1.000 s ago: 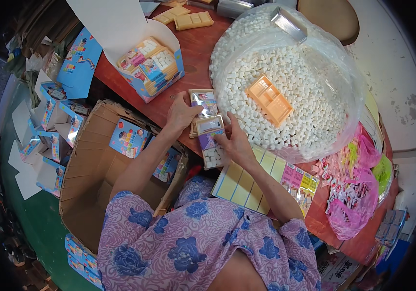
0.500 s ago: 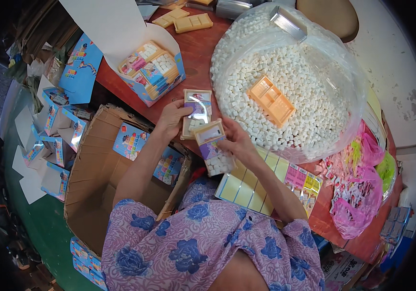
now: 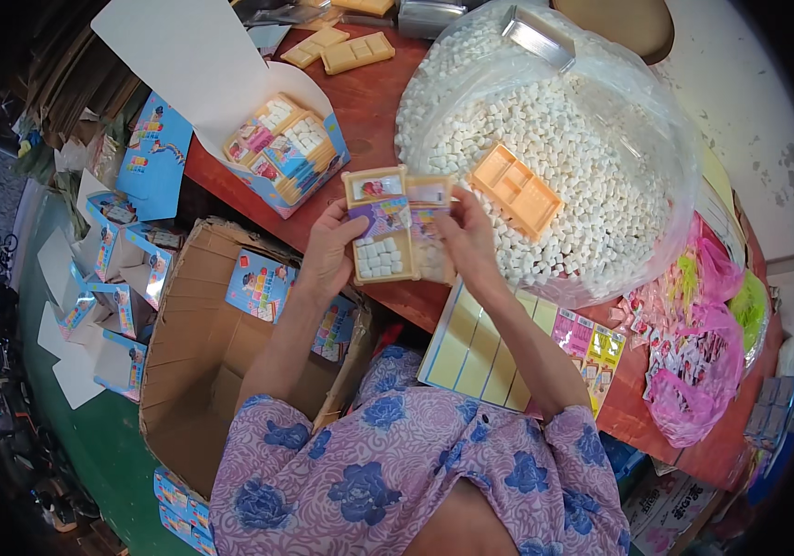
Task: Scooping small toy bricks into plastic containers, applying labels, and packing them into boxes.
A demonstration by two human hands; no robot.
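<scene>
My left hand (image 3: 330, 248) is closed on the edge of a filled candy tray (image 3: 384, 259), with white pieces in its lower part, a purple label across the middle and a small packet at the top. My right hand (image 3: 467, 239) grips a second, similar candy tray (image 3: 432, 192), partly behind the first; the two overlap side by side. Just right of my right hand, an orange compartment tray (image 3: 518, 190) lies on a heap of small white candy pieces (image 3: 592, 157) in a clear plastic bag. An open display box (image 3: 297, 176) at the left holds several filled trays.
A large cardboard carton (image 3: 195, 320) stands at the left by my lap, with folded blue boxes (image 3: 128, 287) beyond it. A yellow label sheet (image 3: 480, 338) lies at the table edge. Pink bags of packets (image 3: 693, 371) are at the right. A metal scoop (image 3: 539, 39) rests on the candy bag.
Both hands have brought their trays together; the right tray has risen and turned upright beside the left one, partly behind it. The view has shifted slightly.
</scene>
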